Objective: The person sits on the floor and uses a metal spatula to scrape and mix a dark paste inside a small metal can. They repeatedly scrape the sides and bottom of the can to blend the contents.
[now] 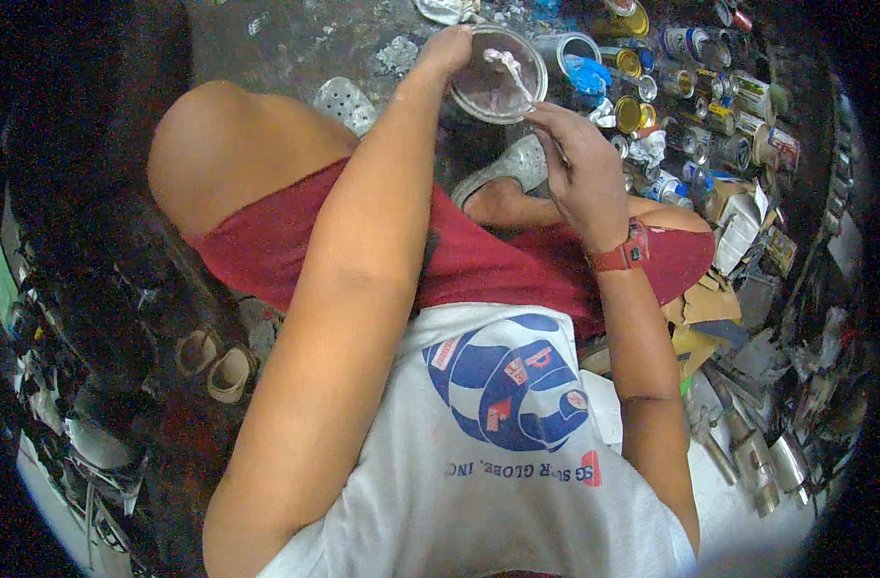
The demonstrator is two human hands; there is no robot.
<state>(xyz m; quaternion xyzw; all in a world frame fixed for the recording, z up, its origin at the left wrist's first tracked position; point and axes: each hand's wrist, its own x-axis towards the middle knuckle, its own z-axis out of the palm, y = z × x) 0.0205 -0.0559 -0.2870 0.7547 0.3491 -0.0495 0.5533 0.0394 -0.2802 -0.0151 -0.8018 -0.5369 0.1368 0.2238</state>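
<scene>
In front of my knees is a round, metal-rimmed container [471, 101] with a greyish-pink inside. My left hand [446, 50] is closed on its left rim. A whitish, crumpled-looking strip [505, 65] runs across the inside toward the lower right rim. There my right hand [584, 164] has its fingertips pinched together at the strip's lower end. Whether the fingers grip that strip, a thin tool or the rim itself is too small to make out. Close to the container's right side stands an open grey can [567, 46], with a blue crumpled piece of plastic [587, 75] beside it.
Many paint cans [685, 82] and bottles crowd the floor at the far right. Cardboard scraps [709, 303] and several brushes or scrapers [753, 462] lie nearer on the right. Sandals [230, 374] rest at the left. My shoes [512, 169] flank the work. A whitish crumpled lump [398, 56] lies far left.
</scene>
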